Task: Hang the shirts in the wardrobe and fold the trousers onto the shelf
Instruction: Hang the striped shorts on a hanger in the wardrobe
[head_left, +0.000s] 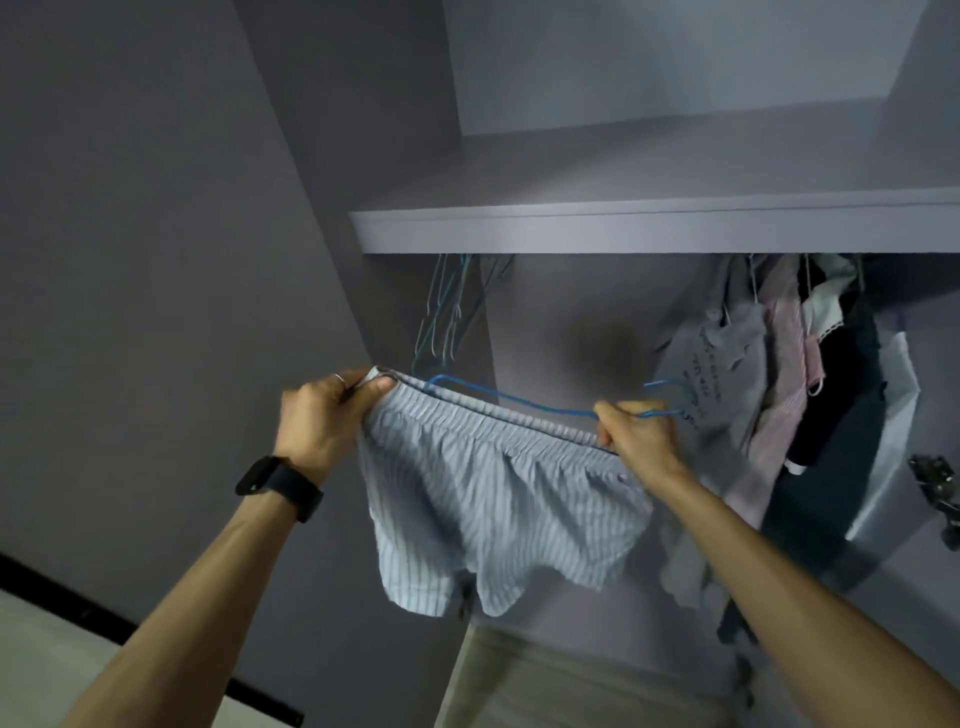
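Both forearms reach up from below, black watch (280, 486) on the left wrist. Up top the left hand (332, 415) pinches one end of the waistband of the striped shorts (493, 493), and the right hand (636, 431) is curled round the other end plus a blue wire hanger (545, 408). So the waistband runs left to right between the two grips, legs dangling, all below the front edge of the shelf (623, 228). The hanger lies along the waistband just behind it, so I'd guess the right hand leads next. Count: one pair of shorts, one blue hanger, a small bunch of empty wire hangers (441, 312) at the wardrobe's left end, several hung garments (779, 364) at the right end, too overlapped to count
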